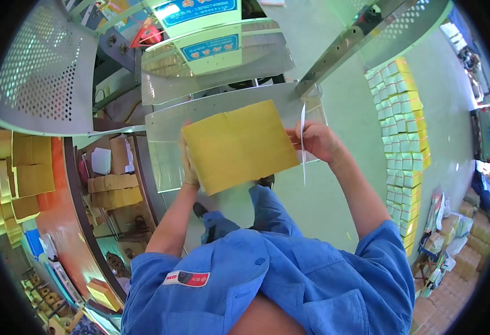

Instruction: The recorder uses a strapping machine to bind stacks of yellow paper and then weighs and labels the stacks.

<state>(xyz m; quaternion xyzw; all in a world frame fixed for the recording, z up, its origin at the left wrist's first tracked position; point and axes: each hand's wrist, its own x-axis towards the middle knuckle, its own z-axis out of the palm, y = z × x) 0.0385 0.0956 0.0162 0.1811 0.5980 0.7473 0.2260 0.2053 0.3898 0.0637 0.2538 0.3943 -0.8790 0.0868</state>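
A flat, yellow, paper-like rectangle is held tilted in front of my body; how thick it is cannot be told. My left hand grips its left edge, with most of the fingers hidden behind it. At its right edge, my right hand pinches a thin white paper strip, seen nearly edge-on. Fingertips of that hand reach past the strip toward the yellow edge; whether they touch it is unclear. Beneath the yellow rectangle lies a grey metal table surface.
Beyond the table stands a clear curved panel, with a perforated metal guard at the left and a metal bar at the right. Rows of yellow-and-white bundles line the floor. A reddish-brown bench carries yellow stacks.
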